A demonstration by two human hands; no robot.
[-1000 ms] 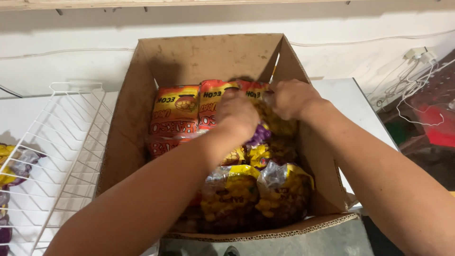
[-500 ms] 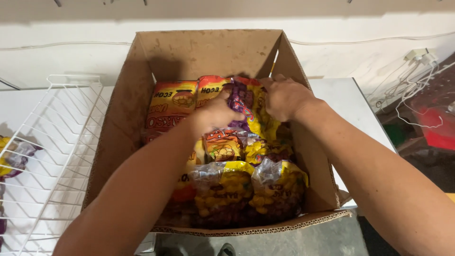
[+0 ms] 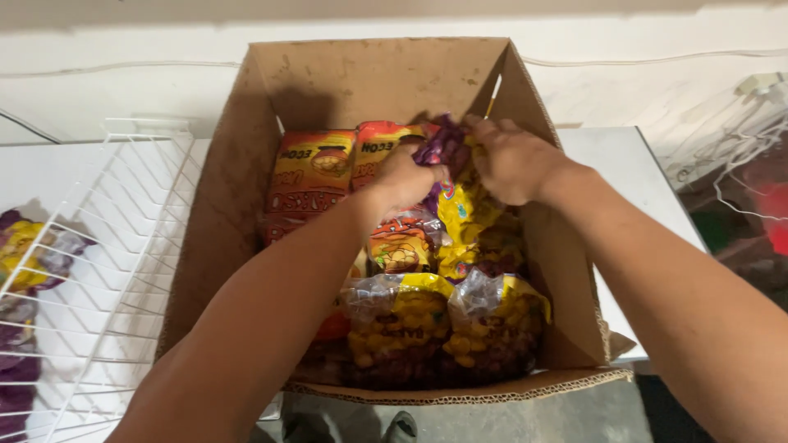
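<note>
Reaching deep into the cardboard box (image 3: 238, 189), the left hand (image 3: 404, 176) and right hand (image 3: 513, 160) both clutch a yellow-and-purple snack bag (image 3: 455, 193), apparently lifted above the packed orange snack bags (image 3: 312, 184); a white wire rack (image 3: 98, 271) stands alongside.

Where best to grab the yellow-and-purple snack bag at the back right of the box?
Probably by its crimped purple top edge, from above. That end sticks up above the other bags in the cardboard box; its body is wedged among them. Left hand and right hand already pinch there.
</note>
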